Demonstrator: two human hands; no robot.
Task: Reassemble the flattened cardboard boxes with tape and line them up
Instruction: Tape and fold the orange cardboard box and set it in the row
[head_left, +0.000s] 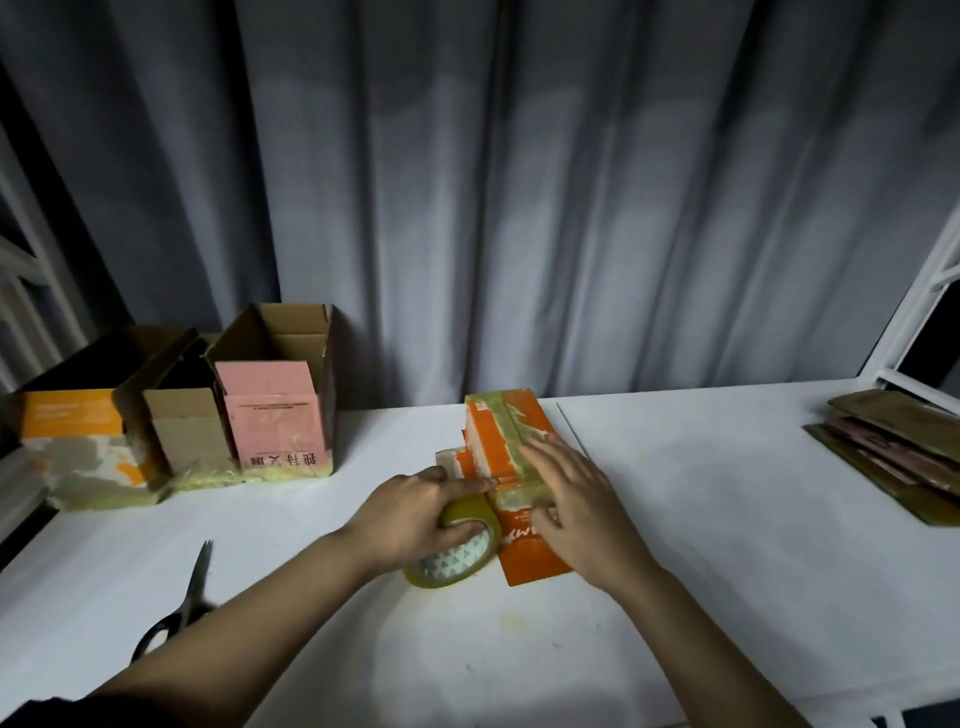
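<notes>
Cardboard: three taped boxes (176, 415) already lined along the table (727, 519) back-left edge, scissors (182, 603) parked front-left, left hand (410, 514) gripping the tape roll (457, 545) to feed it, right hand (576, 499) pressing flat-fingered on the mid-table orange box (511, 441), flattened stack (893, 447) waiting at right edge.

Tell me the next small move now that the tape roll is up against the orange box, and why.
Probably draw the tape roll a little further leftward while the right hand presses the strip flat. The left hand grips the roll beside the orange box, tape already lies along its seam, and the scissors lie untouched on the table, so cutting likely comes afterwards.
</notes>
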